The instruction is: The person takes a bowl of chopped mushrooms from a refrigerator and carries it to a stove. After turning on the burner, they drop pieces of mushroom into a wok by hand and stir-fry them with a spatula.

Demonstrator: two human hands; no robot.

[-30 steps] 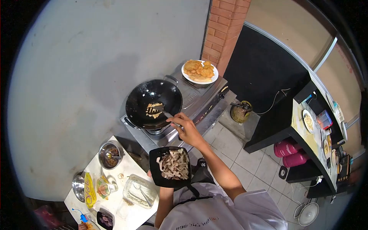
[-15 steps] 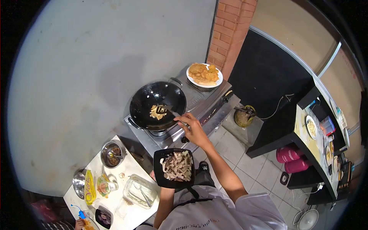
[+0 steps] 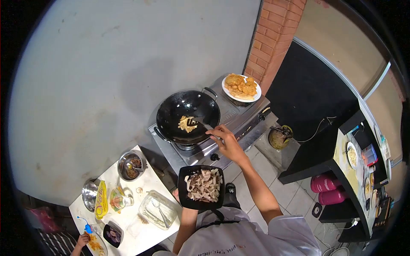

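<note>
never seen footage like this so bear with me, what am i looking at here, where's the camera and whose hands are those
There is no machine: the camera sits on a person's head and looks down through a fisheye lens, so the arms at the bottom are the wearer's own. The right hand holds a spatula in the black wok on the stove, stirring pale food strips. The left hand, mostly hidden, holds up a black square plate of sliced food. A white plate of fried pieces sits on the other burner. The small white table carries bowls and packets.
</note>
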